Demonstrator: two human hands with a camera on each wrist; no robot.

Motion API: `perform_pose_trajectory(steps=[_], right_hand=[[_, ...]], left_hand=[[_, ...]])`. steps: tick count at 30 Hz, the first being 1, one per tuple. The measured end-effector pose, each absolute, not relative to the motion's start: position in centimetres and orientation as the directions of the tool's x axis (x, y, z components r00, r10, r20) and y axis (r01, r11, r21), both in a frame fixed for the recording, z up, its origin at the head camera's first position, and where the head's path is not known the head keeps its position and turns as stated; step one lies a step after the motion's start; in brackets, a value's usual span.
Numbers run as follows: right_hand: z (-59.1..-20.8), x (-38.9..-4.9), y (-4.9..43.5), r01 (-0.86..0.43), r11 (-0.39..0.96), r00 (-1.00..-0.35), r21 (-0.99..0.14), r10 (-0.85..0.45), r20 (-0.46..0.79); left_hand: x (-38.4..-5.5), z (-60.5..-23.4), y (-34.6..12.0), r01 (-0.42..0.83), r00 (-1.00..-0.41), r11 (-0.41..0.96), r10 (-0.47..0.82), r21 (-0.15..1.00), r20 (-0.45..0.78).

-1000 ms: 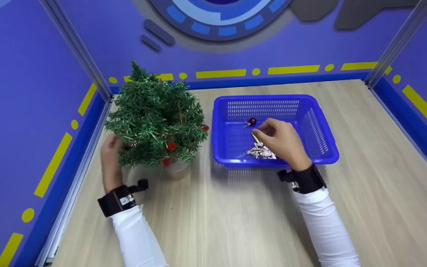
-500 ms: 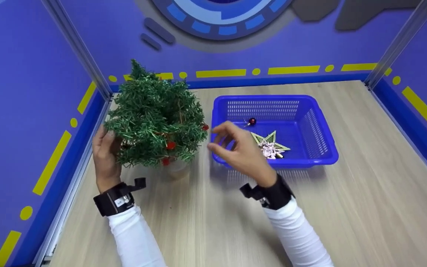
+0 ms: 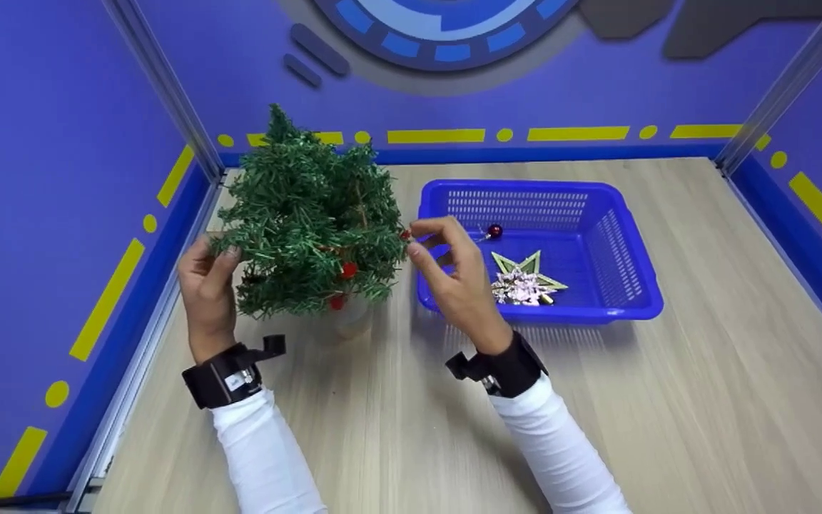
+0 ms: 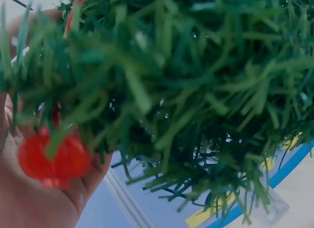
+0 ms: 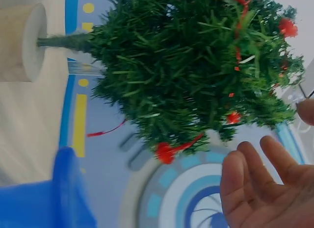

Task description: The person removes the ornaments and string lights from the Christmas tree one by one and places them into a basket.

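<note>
A small artificial Christmas tree (image 3: 304, 214) stands at left in the head view, with red ornaments (image 3: 349, 270) on its branches. At its left side my left hand (image 3: 209, 296) holds an outer branch, thumb on the near side, fingertips partly hidden. The left wrist view shows a red lantern ornament (image 4: 55, 159) hanging in front of that palm. My right hand (image 3: 464, 289) is at the tree's right side, its thumb and forefinger near a small red ornament (image 3: 405, 234). In the right wrist view, the fingers (image 5: 270, 154) look spread, with nothing visible held.
Right of the tree, a blue perforated basket (image 3: 657, 303) holds a gold-edged star (image 3: 550, 282), a pink glittery ornament (image 3: 521, 287) and a dark red ball ornament (image 3: 494, 230). The wooden table (image 3: 411, 442) is bounded by blue panels. Beneath the tree is a pale round base (image 5: 17, 41).
My right hand has moved left from over the basket to the tree's right edge, uncovering the star. The left hand's thumb has come into view against the foliage.
</note>
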State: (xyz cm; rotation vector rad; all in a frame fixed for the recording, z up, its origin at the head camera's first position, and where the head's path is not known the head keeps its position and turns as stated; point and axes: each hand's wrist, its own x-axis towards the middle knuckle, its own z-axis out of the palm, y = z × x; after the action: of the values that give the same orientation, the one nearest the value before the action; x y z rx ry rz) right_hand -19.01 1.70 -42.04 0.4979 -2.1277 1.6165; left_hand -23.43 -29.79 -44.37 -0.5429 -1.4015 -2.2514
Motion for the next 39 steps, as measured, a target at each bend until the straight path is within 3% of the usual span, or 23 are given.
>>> perform_pose_trajectory(steps=[5, 13, 17, 19, 21, 23, 26, 29, 32, 35, 39], right_hand=[[-42.7, -19.4, 2.1, -0.447, 0.213, -0.892, -0.869, -0.037, 0.450], [-42.6, -19.2, 2.2, -0.462, 0.144, -0.883, -0.875, 0.012, 0.469], [-42.6, -19.2, 2.5, -0.440, 0.137, -0.891, -0.888, 0.057, 0.450], [-42.6, -19.2, 2.6, -0.432, 0.134, -0.895, -0.892, 0.055, 0.442], [-42.6, -19.1, 2.7, -0.432, 0.127, -0.896, -0.893, 0.050, 0.441], [-42.6, -19.1, 2.8, -0.433, 0.122, -0.896, -0.893, 0.045, 0.441], [-42.6, -19.1, 2.8, -0.433, 0.115, -0.896, -0.894, 0.048, 0.441], [-42.6, -19.2, 2.8, -0.436, 0.104, -0.895, -0.894, 0.049, 0.443], [-42.7, -19.2, 2.7, -0.440, 0.093, -0.895, -0.893, 0.042, 0.445], [-42.7, -19.3, 2.8, -0.443, 0.087, -0.894, -0.892, 0.041, 0.447], [-42.8, -19.4, 2.9, -0.446, 0.087, -0.891, -0.891, 0.049, 0.451]], left_hand=[[-23.0, -44.1, -29.8, 0.553, -0.824, -0.387, -0.127, 0.738, 0.552], [-22.6, -44.2, -30.5, 0.618, -0.749, -0.413, -0.054, 0.668, 0.660], [-22.9, -44.2, -30.6, 0.671, -0.713, -0.487, -0.218, 0.559, 0.667], [-23.2, -44.0, -30.8, 0.701, -0.711, -0.429, -0.359, 0.569, 0.605], [-23.3, -43.9, -31.1, 0.660, -0.741, -0.338, -0.440, 0.671, 0.508], [-23.4, -43.9, -31.4, 0.528, -0.811, -0.249, -0.429, 0.812, 0.396], [-23.4, -44.4, -31.6, 0.235, -0.942, -0.128, -0.272, 0.963, 0.194], [-23.6, -45.3, -31.6, 0.086, -0.991, -0.049, -0.106, 0.995, 0.081], [-24.0, -46.0, -31.6, 0.125, -0.992, -0.056, -0.040, 0.991, 0.123], [-24.3, -46.4, -31.7, 0.204, -0.979, -0.090, -0.045, 0.975, 0.200], [-24.3, -45.9, -31.5, 0.215, -0.974, -0.047, -0.078, 0.975, 0.211]])
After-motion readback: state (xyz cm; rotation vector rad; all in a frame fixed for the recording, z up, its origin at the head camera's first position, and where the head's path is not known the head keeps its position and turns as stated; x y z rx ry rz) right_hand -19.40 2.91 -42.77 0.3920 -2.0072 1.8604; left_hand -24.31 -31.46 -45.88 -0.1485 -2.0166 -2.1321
